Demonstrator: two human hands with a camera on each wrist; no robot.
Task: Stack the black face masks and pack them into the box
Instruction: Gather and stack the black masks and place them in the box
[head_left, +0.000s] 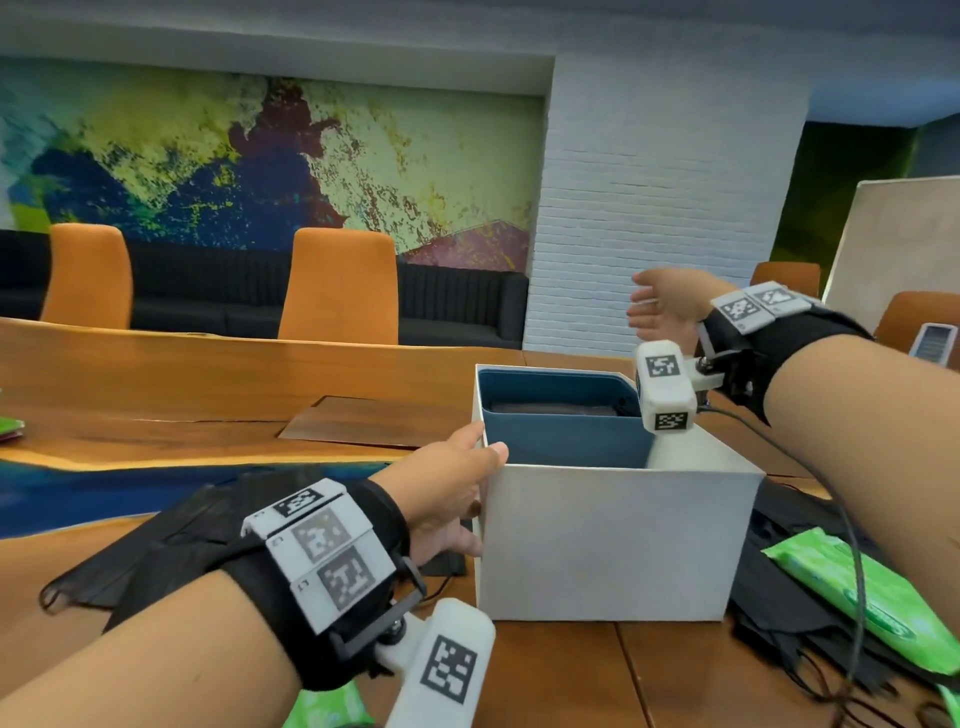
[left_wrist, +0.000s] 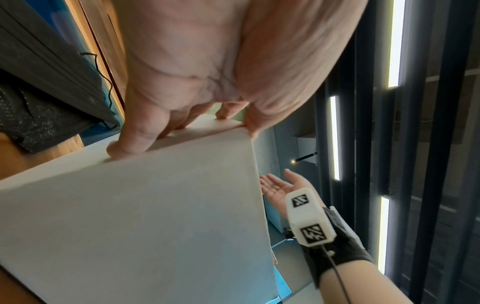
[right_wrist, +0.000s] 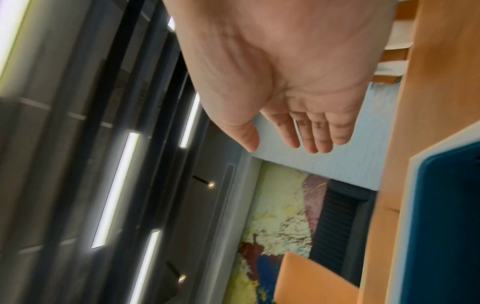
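Note:
A white box (head_left: 613, 540) with a blue lining (head_left: 566, 441) stands open on the wooden table (head_left: 208, 374). Black face masks (head_left: 550, 408) lie flat in its bottom. My left hand (head_left: 467, 483) grips the box's near left corner, thumb at the rim and fingers on the side wall; the left wrist view shows the left hand (left_wrist: 197, 121) against the box (left_wrist: 142, 216). My right hand (head_left: 657, 309) hangs in the air beyond the box's far right corner, fingers straight and empty, as the right hand (right_wrist: 285, 139) shows. More black masks lie loose left (head_left: 156, 540) and right (head_left: 779, 597) of the box.
A green wipes pack (head_left: 857, 597) lies on the masks at the right, another green pack (head_left: 322, 712) at the near edge. A cable (head_left: 852, 545) trails from my right wrist. A phone (head_left: 932, 345) stands far right. Orange chairs (head_left: 340, 286) line the table's far side.

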